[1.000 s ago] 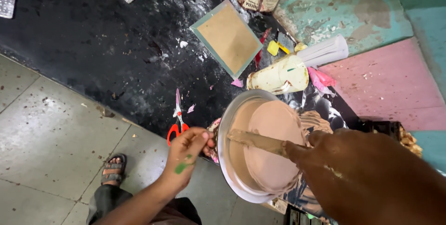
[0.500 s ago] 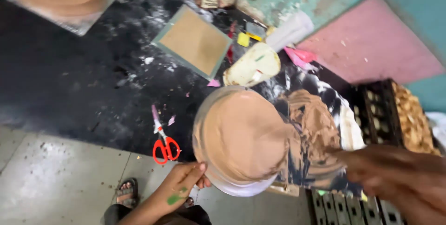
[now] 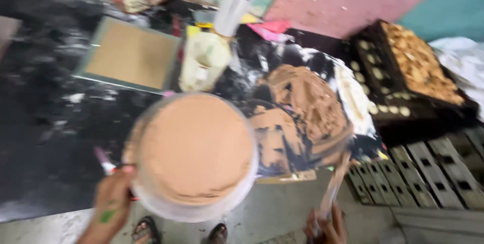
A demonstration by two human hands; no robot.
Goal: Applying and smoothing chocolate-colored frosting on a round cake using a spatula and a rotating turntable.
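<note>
A round white bucket [image 3: 151, 203] full of smooth brown paste sits low in the middle of the blurred head view. My left hand [image 3: 112, 198] grips its left rim; a green smear marks the hand. My right hand [image 3: 326, 228] at the bottom edge holds a paste-coated wooden stick [image 3: 337, 183] that points up toward a brown mound of the same paste [image 3: 307, 108] spread on a dark sheet to the right of the bucket.
A flat brown board with a pale frame [image 3: 126, 57] lies at upper left. A cream bag [image 3: 204, 62] and a white roll [image 3: 233, 2] stand behind the bucket. A black crate of pale lumps [image 3: 413, 67] and grey slatted trays [image 3: 433, 173] are at right. My sandalled feet [image 3: 146, 229] show below.
The view has swung right and closer. My right hand has drawn the stick out of the bucket and down to the bottom edge. My left hand stays on the rim.
</note>
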